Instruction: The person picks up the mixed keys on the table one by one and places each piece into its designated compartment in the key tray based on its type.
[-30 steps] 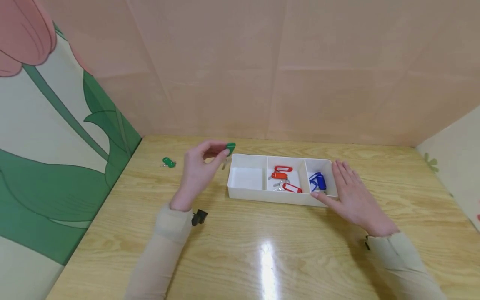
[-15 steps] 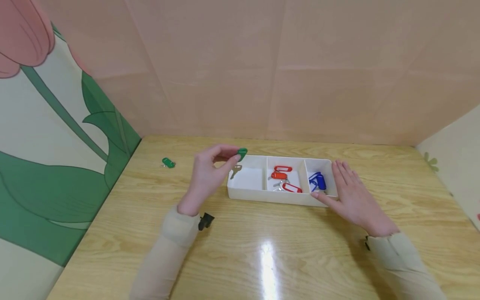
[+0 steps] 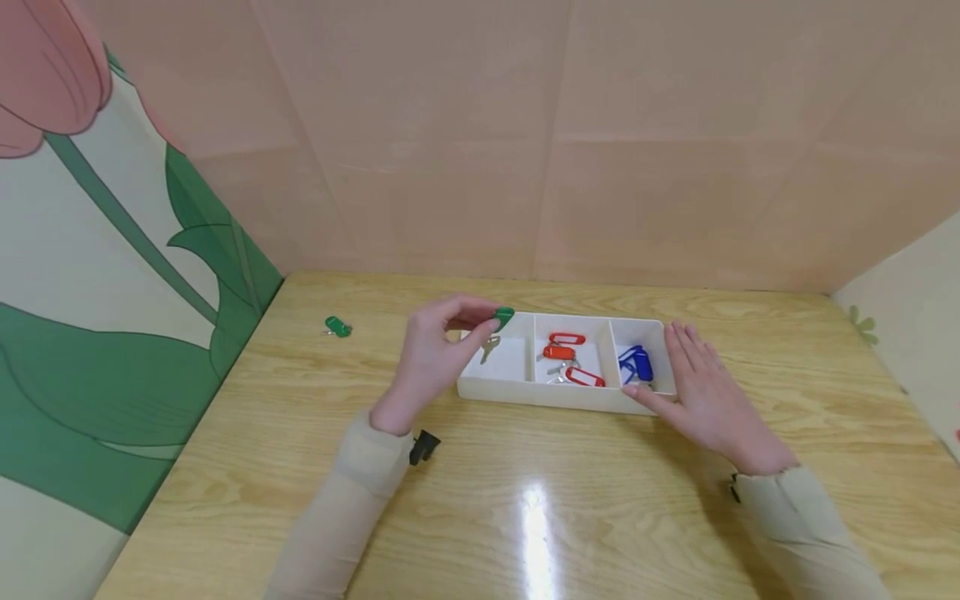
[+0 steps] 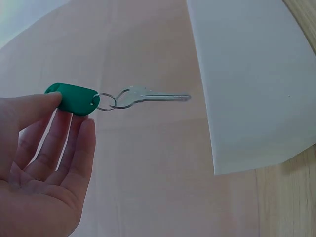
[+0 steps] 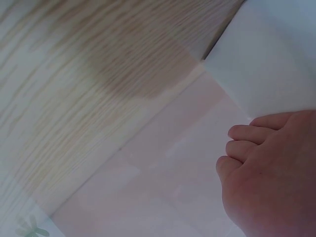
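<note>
The left hand (image 3: 435, 358) is up at the middle of the frame, thumb and forefinger pinching a green key tag (image 3: 504, 317) with a silver key (image 3: 489, 348) dangling off its ring, right over the left compartment of the white tray (image 3: 555, 393). In the left wrist view the tag (image 4: 72, 98) sits at the fingertips (image 4: 49, 101), other fingers loose, key (image 4: 148, 96) sticking out sideways. The right hand (image 3: 705, 396) lies flat, fingers straight and together, against the tray's right end. Red tags (image 3: 567, 357) fill the middle compartment, blue tags (image 3: 636, 362) the right one. Another green tag (image 3: 337, 326) lies on the wooden table (image 3: 525, 517), well left of the tray.
</note>
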The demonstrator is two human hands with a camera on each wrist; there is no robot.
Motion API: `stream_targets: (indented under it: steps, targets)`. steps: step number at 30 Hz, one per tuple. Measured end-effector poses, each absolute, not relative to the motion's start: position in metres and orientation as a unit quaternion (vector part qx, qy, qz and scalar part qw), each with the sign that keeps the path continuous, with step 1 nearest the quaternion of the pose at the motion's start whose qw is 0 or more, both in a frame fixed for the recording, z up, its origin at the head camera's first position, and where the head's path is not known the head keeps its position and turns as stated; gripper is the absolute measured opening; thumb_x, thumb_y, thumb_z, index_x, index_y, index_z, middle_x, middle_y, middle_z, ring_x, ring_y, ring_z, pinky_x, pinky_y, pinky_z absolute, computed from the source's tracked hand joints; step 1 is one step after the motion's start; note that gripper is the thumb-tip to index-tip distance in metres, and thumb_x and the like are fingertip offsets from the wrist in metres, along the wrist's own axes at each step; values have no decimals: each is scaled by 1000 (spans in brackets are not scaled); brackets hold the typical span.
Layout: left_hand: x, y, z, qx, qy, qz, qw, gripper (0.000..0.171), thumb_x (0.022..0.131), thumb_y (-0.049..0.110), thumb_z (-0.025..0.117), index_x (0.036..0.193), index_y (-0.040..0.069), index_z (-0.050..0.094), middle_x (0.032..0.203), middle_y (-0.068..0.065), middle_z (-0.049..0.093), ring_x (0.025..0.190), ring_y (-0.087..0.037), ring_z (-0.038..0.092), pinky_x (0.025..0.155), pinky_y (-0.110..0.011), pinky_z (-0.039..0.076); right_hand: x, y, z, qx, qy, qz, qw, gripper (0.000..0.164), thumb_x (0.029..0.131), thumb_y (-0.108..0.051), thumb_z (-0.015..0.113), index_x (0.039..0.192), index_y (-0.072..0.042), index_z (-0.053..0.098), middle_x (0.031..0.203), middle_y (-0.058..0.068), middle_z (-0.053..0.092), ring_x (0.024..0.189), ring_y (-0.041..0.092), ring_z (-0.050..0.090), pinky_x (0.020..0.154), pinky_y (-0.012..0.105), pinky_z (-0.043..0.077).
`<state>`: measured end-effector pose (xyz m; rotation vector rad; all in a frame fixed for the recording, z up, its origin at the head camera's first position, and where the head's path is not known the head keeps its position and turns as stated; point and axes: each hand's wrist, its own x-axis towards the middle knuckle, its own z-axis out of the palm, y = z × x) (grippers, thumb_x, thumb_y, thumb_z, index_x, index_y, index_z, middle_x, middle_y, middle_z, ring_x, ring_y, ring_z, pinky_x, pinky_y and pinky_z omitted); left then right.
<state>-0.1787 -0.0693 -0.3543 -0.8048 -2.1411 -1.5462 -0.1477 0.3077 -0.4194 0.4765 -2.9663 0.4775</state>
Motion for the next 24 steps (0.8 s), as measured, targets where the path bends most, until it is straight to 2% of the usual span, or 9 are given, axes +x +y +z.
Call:
stream_targets:
  steps: [12,19,24]
  targets:
    - [-182,-66,-362,-259,-774,-554,165,18,92,5,77,109,9,76,102,2,74,88,-9,69,77,-31,60,-148,307,-418,156,-974,159,49,106,96,-60,61,160,4,6,166,24,4,153,32,-6,121,56,4]
    - [-184,-66,-363,-246,-779,-555,156,17,92,6,77,108,8,76,100,2,74,88,-9,69,78,-35,60,-147,307,-417,153,-975,157,39,107,96,-61,61,161,2,3,166,25,3,153,32,-8,122,50,-1]
    - [-189,-66,-367,-238,-786,-552,146,17,92,6,77,109,9,76,100,2,74,88,-10,69,78,-36,60,-147,307,-418,154,-974,159,43,107,96,-60,62,161,2,4,166,24,3,153,32,-7,122,50,-1]
